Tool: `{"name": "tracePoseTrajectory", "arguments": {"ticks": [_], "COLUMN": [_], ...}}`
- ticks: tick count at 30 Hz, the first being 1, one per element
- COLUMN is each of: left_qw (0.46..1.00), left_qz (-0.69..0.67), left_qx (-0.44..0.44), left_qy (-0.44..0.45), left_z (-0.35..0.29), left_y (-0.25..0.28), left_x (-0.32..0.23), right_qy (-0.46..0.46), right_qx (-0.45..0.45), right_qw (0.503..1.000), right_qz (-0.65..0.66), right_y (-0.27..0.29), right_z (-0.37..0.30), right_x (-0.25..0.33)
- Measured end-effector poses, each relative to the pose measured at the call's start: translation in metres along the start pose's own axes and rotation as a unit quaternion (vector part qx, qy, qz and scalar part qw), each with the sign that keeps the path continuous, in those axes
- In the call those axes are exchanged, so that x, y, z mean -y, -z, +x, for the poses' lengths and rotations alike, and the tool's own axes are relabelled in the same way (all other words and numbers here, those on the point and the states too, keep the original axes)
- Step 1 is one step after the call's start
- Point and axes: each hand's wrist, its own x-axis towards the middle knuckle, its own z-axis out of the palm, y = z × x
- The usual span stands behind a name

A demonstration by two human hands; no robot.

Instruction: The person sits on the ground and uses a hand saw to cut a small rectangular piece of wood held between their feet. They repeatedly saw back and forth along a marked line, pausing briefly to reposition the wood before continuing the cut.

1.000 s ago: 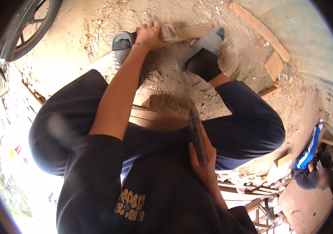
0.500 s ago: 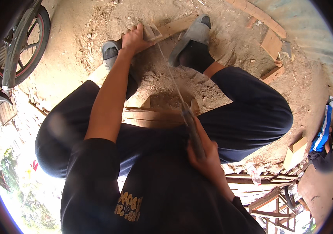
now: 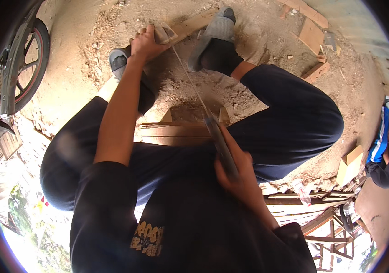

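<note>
My right hand (image 3: 237, 170) is closed around the dark handle of a handsaw (image 3: 218, 141). The thin saw blade (image 3: 189, 77) runs up and to the left, and its far end meets a wooden plank (image 3: 196, 23) between my feet. Pressing down on the plank beside the blade, my left hand (image 3: 145, 44) grips it with the thumb stretched toward the cut. A small pale rectangular outline (image 3: 169, 32) shows on the wood there. Both my feet, in grey slippers (image 3: 219, 25), rest by the plank, one on each side.
Under me is a low wooden seat (image 3: 174, 135). A motorcycle wheel (image 3: 26, 66) stands at the far left. Wood offcuts (image 3: 311, 36) lie at the upper right near a metal sheet. A plastic bottle (image 3: 302, 193) and wooden frames (image 3: 328, 236) are lower right, with another person (image 3: 381, 170) beyond.
The whole view has shifted slightly, so the plank, feet and left hand appear a bit farther left and up. The saw stays in my right hand with its blade at the wood.
</note>
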Motion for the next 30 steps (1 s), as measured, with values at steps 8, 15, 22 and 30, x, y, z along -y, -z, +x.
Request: {"name": "tracePoseTrajectory", "arguments": {"ticks": [8, 15, 22, 30], "left_qw": [1.0, 0.999, 0.999, 0.998], "left_qz": [0.013, 0.014, -0.016, -0.026], "left_qx": [-0.001, 0.034, 0.037, 0.046], "left_qy": [0.002, 0.01, -0.028, -0.032], "left_z": [0.0, 0.006, 0.004, 0.004], "left_y": [0.004, 0.004, 0.013, 0.015], "left_x": [0.0, -0.002, 0.005, 0.002], "right_qy": [0.02, 0.082, 0.018, -0.066], "right_qx": [-0.034, -0.057, -0.015, 0.004], "right_qw": [0.999, 0.99, 0.998, 0.997], "right_qz": [-0.007, -0.104, -0.066, -0.035], "right_y": [0.006, 0.003, -0.002, 0.002], "right_z": [-0.014, -0.019, 0.015, 0.011], "right_x": [-0.012, -0.018, -0.014, -0.006]}}
